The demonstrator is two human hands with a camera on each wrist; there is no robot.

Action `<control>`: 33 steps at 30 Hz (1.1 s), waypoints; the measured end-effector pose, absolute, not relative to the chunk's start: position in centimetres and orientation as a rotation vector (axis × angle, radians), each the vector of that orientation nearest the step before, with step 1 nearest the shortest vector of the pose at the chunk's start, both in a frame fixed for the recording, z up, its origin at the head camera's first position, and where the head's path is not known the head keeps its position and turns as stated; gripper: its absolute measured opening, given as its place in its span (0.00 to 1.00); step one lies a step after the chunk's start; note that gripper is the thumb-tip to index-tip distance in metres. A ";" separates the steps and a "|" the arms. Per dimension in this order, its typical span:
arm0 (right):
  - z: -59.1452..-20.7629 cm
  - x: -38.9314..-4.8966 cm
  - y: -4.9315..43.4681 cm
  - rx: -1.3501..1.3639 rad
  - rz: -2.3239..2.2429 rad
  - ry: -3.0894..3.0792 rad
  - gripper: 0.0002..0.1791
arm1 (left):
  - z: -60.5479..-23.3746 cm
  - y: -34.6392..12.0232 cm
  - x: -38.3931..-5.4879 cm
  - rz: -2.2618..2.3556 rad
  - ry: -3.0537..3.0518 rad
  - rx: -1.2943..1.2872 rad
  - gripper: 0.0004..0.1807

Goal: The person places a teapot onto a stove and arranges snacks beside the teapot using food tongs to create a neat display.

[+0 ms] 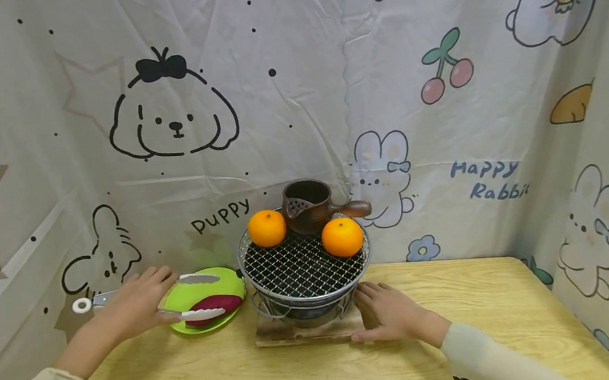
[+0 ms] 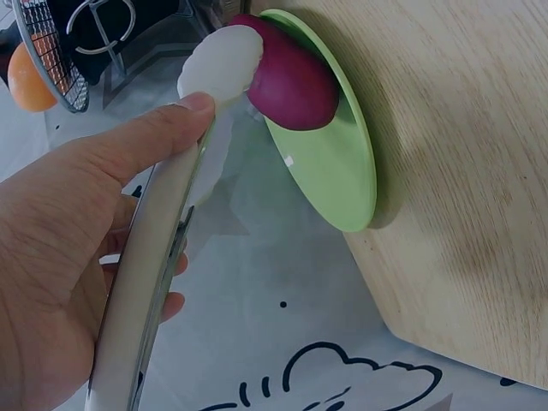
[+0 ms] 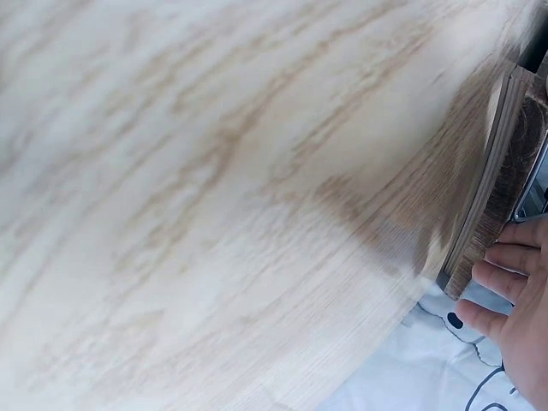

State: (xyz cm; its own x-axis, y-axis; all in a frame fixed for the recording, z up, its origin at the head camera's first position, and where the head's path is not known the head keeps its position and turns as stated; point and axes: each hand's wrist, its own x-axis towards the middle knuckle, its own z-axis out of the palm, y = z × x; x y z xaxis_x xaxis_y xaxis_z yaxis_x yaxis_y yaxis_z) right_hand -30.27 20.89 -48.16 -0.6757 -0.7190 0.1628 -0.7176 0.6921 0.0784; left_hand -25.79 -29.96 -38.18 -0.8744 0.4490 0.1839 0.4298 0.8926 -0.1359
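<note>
My left hand (image 1: 140, 300) grips a pair of metal tongs (image 2: 150, 265) with pale, scalloped tips and a white ring at the handle end. The tong tips are spread over a lime-green plate (image 1: 182, 296); in the head view the nearer tip overlaps a purple-red sweet potato (image 1: 227, 301) lying there. At the grill's base, my right hand (image 1: 398, 315) rests against the right side of a wooden board (image 1: 308, 333), fingers extended and thumb by its front corner. In the right wrist view, the fingertips (image 3: 484, 318) are at the board's edge (image 3: 488, 197).
On the board stands a round grill (image 1: 302, 271) with a wire mesh top. The mesh carries a brown side-handled teapot (image 1: 307, 211), a left orange (image 1: 267, 228) and a right orange (image 1: 342, 237). A printed cloth (image 1: 294, 92) hangs behind the wooden table (image 1: 449, 292).
</note>
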 end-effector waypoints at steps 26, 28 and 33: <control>-47.8 -30.3 20.7 1.151 0.013 -2.766 0.57 | -38.0 -29.6 -26.1 0.152 -2.929 -0.656 0.44; -47.9 -30.2 20.7 1.149 0.015 -2.767 0.57 | -38.1 -29.6 -26.1 0.149 -2.941 -0.650 0.44; -48.2 -30.3 20.8 1.154 0.008 -2.747 0.57 | -38.5 -29.8 -26.0 0.163 -2.952 -0.650 0.44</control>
State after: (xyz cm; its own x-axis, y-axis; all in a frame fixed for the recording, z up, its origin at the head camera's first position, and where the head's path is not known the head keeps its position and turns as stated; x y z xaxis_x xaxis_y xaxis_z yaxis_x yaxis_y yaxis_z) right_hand -30.27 20.77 -48.20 -0.6890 -0.7089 0.1509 -0.7097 0.7021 0.0577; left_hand -25.99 -29.77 -38.52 -0.9017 0.4233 0.0885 0.4110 0.9025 -0.1289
